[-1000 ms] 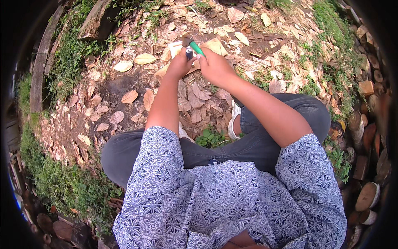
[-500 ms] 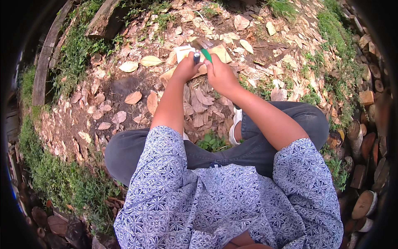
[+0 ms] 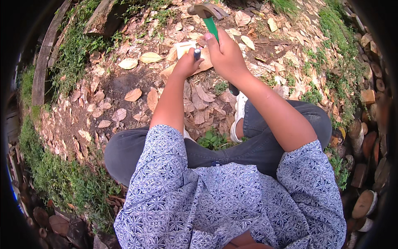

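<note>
My right hand is wrapped round a claw hammer with a green shaft and a dark grip end. The hammer's metal head is raised toward the far side, above the ground. Lower and to the left, my left hand grips the dark blue, round handle of a tool, its end pointing up. The lower part of that tool is hidden by my fingers. Beneath the left hand lie a pale whitish block and a flat tan piece, which looks like wood.
Dry leaves cover the soil around my crossed legs. A thick timber and a long weathered beam lie at the far left. Stacked cut logs line the right side, with green weeds on the left.
My right hand has lifted the hammer up and away from the tool in my left hand. The left hand has stayed nearly in place, still gripping the handle.
</note>
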A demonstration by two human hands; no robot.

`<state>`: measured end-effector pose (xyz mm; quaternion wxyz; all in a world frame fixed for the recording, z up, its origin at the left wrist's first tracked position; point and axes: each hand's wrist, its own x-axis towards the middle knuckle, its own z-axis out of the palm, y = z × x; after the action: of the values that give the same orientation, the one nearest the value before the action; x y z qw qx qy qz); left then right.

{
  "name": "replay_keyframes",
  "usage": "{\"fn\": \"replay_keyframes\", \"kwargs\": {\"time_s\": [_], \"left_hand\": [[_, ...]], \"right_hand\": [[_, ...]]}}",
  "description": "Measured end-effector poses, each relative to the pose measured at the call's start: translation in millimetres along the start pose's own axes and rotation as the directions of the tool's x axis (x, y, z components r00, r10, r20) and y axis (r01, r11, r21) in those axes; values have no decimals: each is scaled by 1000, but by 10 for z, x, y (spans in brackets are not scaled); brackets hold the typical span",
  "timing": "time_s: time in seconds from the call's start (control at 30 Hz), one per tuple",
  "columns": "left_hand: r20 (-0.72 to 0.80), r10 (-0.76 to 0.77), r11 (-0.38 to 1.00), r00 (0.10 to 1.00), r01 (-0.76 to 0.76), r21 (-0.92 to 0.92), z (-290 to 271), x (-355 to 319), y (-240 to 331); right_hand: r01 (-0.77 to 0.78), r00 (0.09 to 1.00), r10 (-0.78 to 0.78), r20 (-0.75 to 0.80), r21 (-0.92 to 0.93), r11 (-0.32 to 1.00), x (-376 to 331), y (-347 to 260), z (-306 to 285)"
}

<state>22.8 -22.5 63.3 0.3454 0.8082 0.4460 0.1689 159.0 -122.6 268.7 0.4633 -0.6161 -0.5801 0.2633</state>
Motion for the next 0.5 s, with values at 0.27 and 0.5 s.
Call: {"fn": "replay_keyframes", "kwargs": {"time_s": [0.27,0.5], "left_hand": [[-46,20,999,999,-22,-25,57,37,-163],[-62,81,996,995,-83,-26,58,142,-25]], "right_hand": [[-130,984,138,110,-77,988,-32,205,83],[-141,962,219,164,-391,910,21,839,-42]]}}
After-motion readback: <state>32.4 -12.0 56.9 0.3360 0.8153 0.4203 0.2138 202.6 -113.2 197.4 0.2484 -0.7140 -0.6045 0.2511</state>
